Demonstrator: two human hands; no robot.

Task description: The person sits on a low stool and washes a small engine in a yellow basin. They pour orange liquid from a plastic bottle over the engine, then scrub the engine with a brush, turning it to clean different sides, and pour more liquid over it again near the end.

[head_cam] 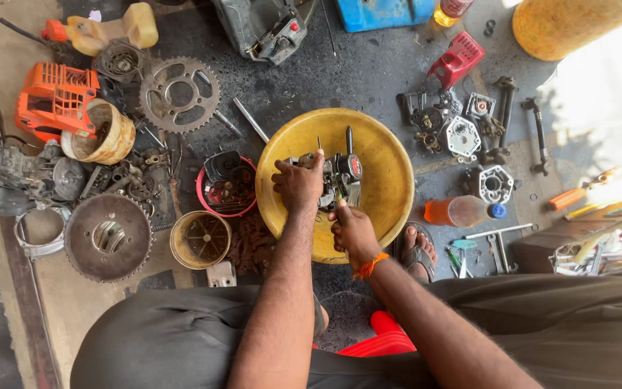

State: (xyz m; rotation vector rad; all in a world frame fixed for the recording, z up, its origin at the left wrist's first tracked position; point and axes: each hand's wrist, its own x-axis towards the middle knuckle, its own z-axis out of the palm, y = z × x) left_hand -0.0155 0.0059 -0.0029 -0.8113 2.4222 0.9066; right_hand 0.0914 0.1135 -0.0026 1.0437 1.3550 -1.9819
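A small grey engine part [338,176] with a red patch sits inside a wide yellow basin [386,162] on the oily floor. My left hand [298,184] grips the part's left side. Just below the part, my right hand [353,232] holds a thin green-handled tool [338,196] against it. An orange thread is tied around my right wrist. My knees in dark trousers fill the bottom of the view, and a sandalled foot [417,248] rests by the basin's right edge.
A toothed sprocket [179,94], an orange engine cover [55,97], a pink bowl of small parts [226,189], a round tin [200,239] and a toothed drum [108,236] lie to the left. To the right are an orange bottle [462,211], grey engine covers [494,184] and spanners [498,232].
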